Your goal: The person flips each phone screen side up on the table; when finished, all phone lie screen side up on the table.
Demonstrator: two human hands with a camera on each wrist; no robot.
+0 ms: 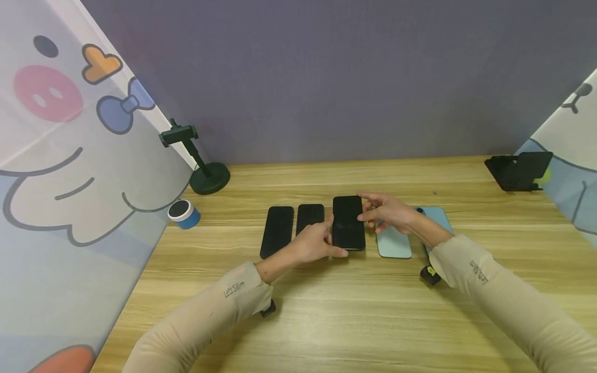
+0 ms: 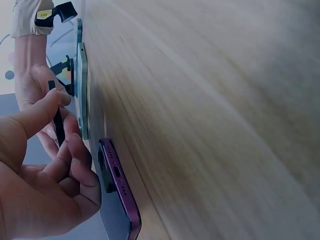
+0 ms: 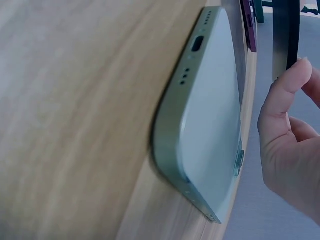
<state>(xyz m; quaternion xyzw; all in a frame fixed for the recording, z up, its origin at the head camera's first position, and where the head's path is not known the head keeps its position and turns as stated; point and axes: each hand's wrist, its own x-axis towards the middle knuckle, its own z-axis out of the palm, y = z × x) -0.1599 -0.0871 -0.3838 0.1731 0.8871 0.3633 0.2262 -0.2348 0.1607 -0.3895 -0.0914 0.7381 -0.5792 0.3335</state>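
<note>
Both hands hold a black-faced phone [image 1: 347,223] above the table near its middle, dark face up. At its left edge the left hand [image 1: 317,241] grips it, thumb by the lower left corner. Along the opposite edge, the right hand [image 1: 387,211] pinches the phone's side. The right wrist view shows its thin edge [image 3: 292,35] raised off the wood. Just left lie two dark phones, one [image 1: 277,232] fully visible and one [image 1: 310,213] partly covered by the left hand. A purple-edged phone [image 2: 131,202] lies under the left hand. A pale green phone [image 1: 394,244] lies below the right hand.
Beyond the green phone lies a light blue phone [image 1: 439,216], partly behind the right forearm. A dark green phone stand [image 1: 210,178] and a blue-and-white jar [image 1: 188,216] are at the left. A black folding stand [image 1: 520,171] sits far right. A grey partition [image 1: 326,77] rises behind.
</note>
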